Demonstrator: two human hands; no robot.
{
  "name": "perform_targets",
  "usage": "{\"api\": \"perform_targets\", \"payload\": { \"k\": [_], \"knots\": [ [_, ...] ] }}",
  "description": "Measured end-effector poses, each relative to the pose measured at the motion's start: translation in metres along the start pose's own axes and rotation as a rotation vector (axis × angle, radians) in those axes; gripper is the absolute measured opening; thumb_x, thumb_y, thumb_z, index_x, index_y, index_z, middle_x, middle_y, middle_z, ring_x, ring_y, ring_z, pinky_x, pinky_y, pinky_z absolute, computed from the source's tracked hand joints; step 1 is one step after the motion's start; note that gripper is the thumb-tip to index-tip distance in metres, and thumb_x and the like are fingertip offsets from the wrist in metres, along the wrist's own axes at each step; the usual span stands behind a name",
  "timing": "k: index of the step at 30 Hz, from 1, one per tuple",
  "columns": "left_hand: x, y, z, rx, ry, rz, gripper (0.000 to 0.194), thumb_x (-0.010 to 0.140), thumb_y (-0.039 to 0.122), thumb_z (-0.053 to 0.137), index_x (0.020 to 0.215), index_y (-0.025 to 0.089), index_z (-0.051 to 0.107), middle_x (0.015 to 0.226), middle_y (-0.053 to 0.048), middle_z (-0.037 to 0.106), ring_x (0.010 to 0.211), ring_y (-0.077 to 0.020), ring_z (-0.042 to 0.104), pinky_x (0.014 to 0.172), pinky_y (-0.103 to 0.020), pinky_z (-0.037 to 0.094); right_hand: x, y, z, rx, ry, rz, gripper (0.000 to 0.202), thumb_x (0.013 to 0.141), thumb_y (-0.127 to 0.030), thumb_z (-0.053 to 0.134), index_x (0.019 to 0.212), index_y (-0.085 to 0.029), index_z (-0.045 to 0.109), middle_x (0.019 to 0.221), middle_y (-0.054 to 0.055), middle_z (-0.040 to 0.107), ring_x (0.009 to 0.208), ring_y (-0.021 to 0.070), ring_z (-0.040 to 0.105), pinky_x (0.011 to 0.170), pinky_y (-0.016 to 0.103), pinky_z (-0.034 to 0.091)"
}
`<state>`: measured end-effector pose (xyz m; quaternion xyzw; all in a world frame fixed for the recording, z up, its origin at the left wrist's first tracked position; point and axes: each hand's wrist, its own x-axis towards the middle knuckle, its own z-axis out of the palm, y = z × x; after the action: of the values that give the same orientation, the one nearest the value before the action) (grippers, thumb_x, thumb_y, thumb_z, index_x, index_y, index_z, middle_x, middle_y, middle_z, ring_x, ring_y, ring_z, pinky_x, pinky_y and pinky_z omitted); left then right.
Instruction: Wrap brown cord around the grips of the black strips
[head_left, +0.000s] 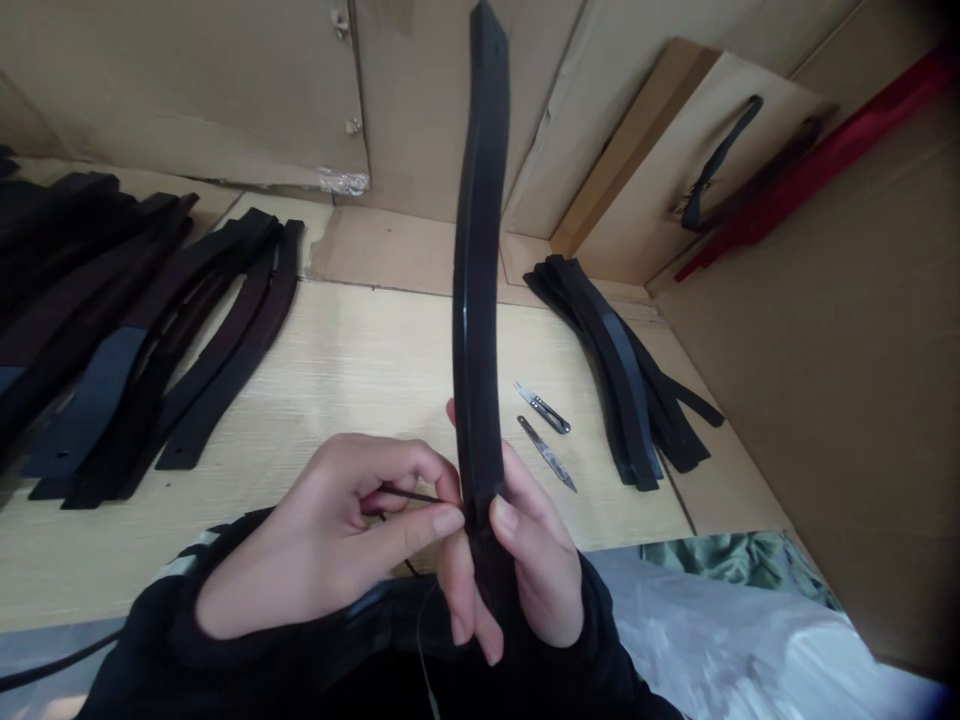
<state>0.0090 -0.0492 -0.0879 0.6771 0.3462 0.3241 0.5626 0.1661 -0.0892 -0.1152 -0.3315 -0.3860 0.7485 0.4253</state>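
Observation:
A long, curved black strip [480,300] stands nearly upright in the middle of the view. Around its lower part is my right hand [536,560], with the thumb pressed on the strip's front. My left hand [352,530] pinches a thin dark cord [411,494] between thumb and forefinger, close to the strip's left edge. A fine thread [421,650] hangs below the hands. On the table just right of the strip lie small thread snips [543,408] and a pointed metal blade [547,454].
Many black strips [112,370] are piled on the table's left side. A smaller pile [615,370] lies at the right. Cardboard walls [840,380] enclose the table [360,370]. Clear plastic [712,640] and green cloth [750,565] are at the lower right.

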Motion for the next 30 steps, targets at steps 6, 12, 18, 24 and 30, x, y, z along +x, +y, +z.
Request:
{"api": "perform_targets", "payload": {
  "k": [6, 12, 18, 24, 30],
  "knots": [
    [0.0, -0.017, 0.002, -0.193, 0.066, -0.153, 0.021, 0.075, 0.026, 0.067, 0.089, 0.02, 0.053, 0.053, 0.01, 0.044, 0.043, -0.0067, 0.044, 0.041, -0.016, 0.036, 0.008, -0.005, -0.008, 0.232, -0.284, 0.095, 0.054, 0.091, -0.046, 0.041, 0.138, -0.021, 0.028, 0.059, -0.003, 0.065, 0.029, 0.0065, 0.047, 0.033, 0.015, 0.036],
    [0.002, -0.024, -0.001, -0.248, 0.059, -0.213, 0.039, 0.075, 0.027, 0.069, 0.106, 0.023, 0.047, 0.052, 0.012, 0.042, 0.042, -0.0068, 0.046, 0.044, -0.016, 0.039, 0.015, -0.004, -0.007, 0.299, -0.351, 0.076, 0.067, 0.091, -0.046, 0.041, 0.145, -0.034, 0.003, 0.062, -0.006, 0.068, 0.027, 0.0045, 0.045, 0.031, 0.012, 0.036],
    [0.006, -0.027, -0.005, -0.245, 0.098, -0.171, 0.033, 0.071, 0.025, 0.071, 0.099, 0.021, 0.052, 0.055, 0.008, 0.055, 0.047, -0.0112, 0.058, 0.044, -0.019, 0.046, 0.023, 0.001, -0.008, 0.333, -0.372, 0.097, 0.075, 0.089, -0.05, 0.043, 0.145, -0.033, -0.003, 0.072, 0.001, 0.074, 0.022, 0.0015, 0.039, 0.03, 0.009, 0.03],
    [0.011, -0.017, -0.016, -0.195, 0.059, -0.085, 0.037, 0.068, 0.016, 0.072, 0.104, 0.021, 0.065, 0.064, 0.002, 0.067, 0.056, -0.0147, 0.065, 0.049, -0.022, 0.052, 0.036, -0.004, -0.013, 0.381, -0.628, 0.17, 0.063, 0.089, -0.053, 0.042, 0.142, -0.032, 0.018, 0.079, 0.003, 0.074, 0.024, 0.0021, 0.041, 0.032, 0.013, 0.036],
    [0.014, -0.006, -0.022, -0.222, 0.025, 0.002, 0.019, 0.068, 0.007, 0.071, 0.081, 0.02, 0.07, 0.072, 0.003, 0.071, 0.065, -0.0118, 0.068, 0.056, -0.018, 0.054, 0.047, -0.006, -0.01, 0.49, -0.733, 0.161, 0.062, 0.09, -0.049, 0.041, 0.142, -0.03, 0.014, 0.072, 0.0, 0.072, 0.02, 0.001, 0.033, 0.032, 0.013, 0.033]
  ]
}}
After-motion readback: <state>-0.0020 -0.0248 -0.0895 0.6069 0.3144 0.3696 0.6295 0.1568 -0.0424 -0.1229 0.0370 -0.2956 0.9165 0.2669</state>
